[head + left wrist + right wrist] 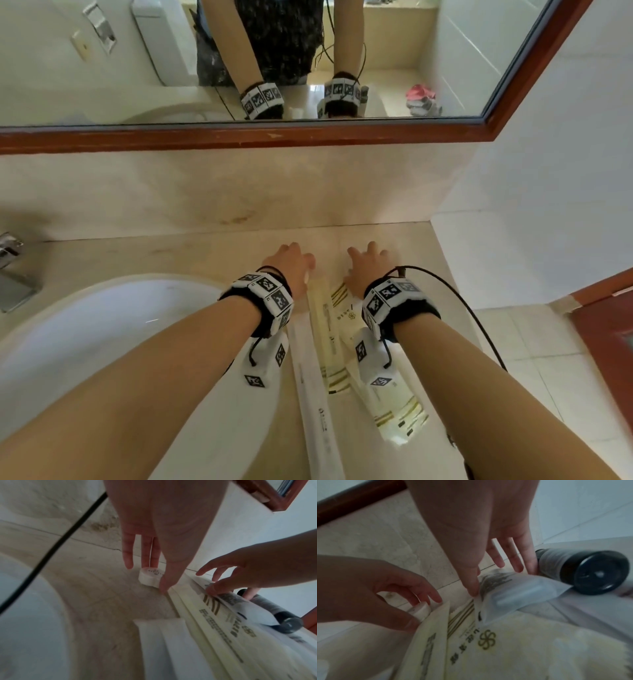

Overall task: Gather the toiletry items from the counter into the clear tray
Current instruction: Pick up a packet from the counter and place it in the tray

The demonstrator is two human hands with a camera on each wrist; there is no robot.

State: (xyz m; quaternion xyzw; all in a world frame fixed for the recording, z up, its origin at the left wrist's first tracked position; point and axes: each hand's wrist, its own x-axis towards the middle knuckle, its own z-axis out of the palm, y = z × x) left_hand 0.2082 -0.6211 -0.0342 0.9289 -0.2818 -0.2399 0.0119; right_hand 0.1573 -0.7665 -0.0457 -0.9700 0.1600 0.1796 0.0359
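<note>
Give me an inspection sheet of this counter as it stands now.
Surface: beige stone counter, stained near the wall.
Job's things: small white round container; cream packets; long white sleeve; black bottle lying down. Clear tray not made out.
Clutter: nothing seen.
Grippers: left hand pinches the container; right hand open, fingers straight over a clear sachet.
Cables: black cable from the right wrist.
Surroundings: sink, mirror, tap.

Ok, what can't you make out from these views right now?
- Clear tray: not distinguishable in any view; packets cover where it may sit.
- Small white round item: hidden under the left hand in the head view; lid print blurred in the left wrist view.
- Dark bottle: hidden by the right hand in the head view; label unreadable.
- Cream packets: print too small.
</note>
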